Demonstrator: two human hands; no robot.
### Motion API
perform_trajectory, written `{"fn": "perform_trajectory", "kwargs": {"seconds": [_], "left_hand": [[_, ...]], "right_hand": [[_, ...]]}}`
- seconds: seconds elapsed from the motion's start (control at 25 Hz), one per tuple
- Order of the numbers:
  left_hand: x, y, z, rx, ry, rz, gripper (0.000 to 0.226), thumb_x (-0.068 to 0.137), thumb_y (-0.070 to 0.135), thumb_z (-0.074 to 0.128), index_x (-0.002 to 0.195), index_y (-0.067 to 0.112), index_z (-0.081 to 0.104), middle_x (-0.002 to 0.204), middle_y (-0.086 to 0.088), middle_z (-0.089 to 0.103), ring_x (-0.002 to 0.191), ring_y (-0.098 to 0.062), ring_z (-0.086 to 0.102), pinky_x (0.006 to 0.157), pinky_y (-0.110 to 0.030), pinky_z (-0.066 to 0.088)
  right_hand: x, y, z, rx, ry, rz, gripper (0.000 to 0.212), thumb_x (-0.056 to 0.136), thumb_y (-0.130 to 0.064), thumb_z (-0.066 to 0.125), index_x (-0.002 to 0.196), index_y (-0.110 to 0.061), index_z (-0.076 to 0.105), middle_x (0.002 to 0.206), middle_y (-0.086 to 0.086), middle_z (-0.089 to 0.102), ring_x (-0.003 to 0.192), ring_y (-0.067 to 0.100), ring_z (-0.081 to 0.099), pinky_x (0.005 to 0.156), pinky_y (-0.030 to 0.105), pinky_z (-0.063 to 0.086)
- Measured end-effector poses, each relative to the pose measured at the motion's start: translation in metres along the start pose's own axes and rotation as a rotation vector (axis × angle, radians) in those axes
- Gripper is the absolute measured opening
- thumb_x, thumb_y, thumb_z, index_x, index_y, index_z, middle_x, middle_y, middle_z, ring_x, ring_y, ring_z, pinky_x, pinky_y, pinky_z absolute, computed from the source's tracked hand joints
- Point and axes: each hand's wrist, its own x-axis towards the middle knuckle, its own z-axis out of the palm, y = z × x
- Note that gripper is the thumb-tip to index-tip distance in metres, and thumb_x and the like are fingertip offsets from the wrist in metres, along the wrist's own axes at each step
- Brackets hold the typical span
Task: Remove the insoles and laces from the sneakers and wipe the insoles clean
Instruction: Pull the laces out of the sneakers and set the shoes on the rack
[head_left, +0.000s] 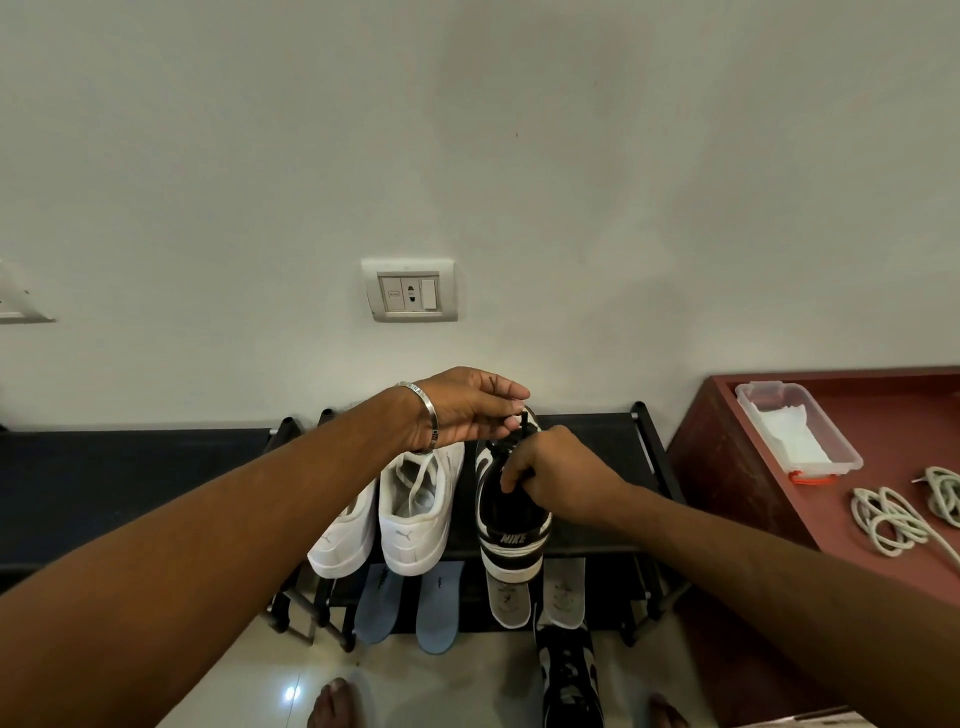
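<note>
A black-and-white sneaker (511, 540) stands on the top shelf of a black shoe rack (597, 431). My left hand (462, 408) pinches its black lace (522, 423) above the toe end. My right hand (561, 480) grips the shoe's tongue area. Two white sneakers (410, 512) sit to its left. On the lower shelf lie two light blue insoles (436, 608) and two grey insoles (563, 592). The other black-and-white sneaker (569, 675) is on the floor.
A red-brown table (727, 457) at the right holds a clear plastic box with white wipes (795, 426) and coiled white laces (888, 519). A wall socket (410, 290) is above the rack. My bare feet (332, 704) stand on the tiled floor.
</note>
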Motion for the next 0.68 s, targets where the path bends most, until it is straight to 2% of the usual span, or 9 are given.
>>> {"fn": "perform_trajectory", "kwargs": {"seconds": [0.16, 0.4, 0.56, 0.68], "left_hand": [[-0.007, -0.014, -0.011, -0.095, 0.087, -0.002, 0.017, 0.09, -0.008, 0.057, 0.101, 0.004, 0.061, 0.072, -0.008, 0.068, 0.063, -0.013, 0.068, 0.063, -0.023, 0.059], [-0.011, -0.041, -0.006, -0.039, 0.059, -0.157, 0.026, 0.088, -0.011, 0.058, 0.107, 0.006, 0.053, 0.072, -0.013, 0.07, 0.067, -0.018, 0.071, 0.064, -0.026, 0.06], [-0.009, -0.062, 0.01, -0.013, 0.038, -0.239, 0.023, 0.087, -0.011, 0.06, 0.102, 0.005, 0.055, 0.074, -0.014, 0.07, 0.067, -0.019, 0.072, 0.062, -0.026, 0.06], [-0.003, -0.08, 0.019, -0.009, 0.076, -0.229, 0.018, 0.088, -0.011, 0.06, 0.096, 0.004, 0.057, 0.08, -0.014, 0.069, 0.071, -0.021, 0.072, 0.065, -0.029, 0.061]], "right_hand": [[0.004, 0.008, -0.012, 0.075, 0.149, 0.103, 0.033, 0.077, 0.011, 0.061, 0.085, -0.015, 0.08, 0.088, -0.002, 0.076, 0.082, 0.008, 0.068, 0.08, 0.021, 0.054], [0.009, 0.017, -0.023, 0.167, 0.272, 0.232, 0.032, 0.075, 0.012, 0.064, 0.079, -0.015, 0.08, 0.08, -0.002, 0.076, 0.074, 0.005, 0.068, 0.067, 0.004, 0.048], [0.013, 0.015, -0.024, 0.349, 0.366, 0.307, 0.028, 0.074, 0.011, 0.069, 0.076, -0.014, 0.079, 0.075, -0.004, 0.075, 0.068, -0.003, 0.067, 0.064, 0.006, 0.049], [0.011, 0.009, -0.017, 0.429, 0.365, 0.317, 0.026, 0.076, 0.007, 0.072, 0.075, -0.018, 0.079, 0.075, -0.006, 0.075, 0.073, -0.001, 0.069, 0.071, 0.011, 0.052]]}}
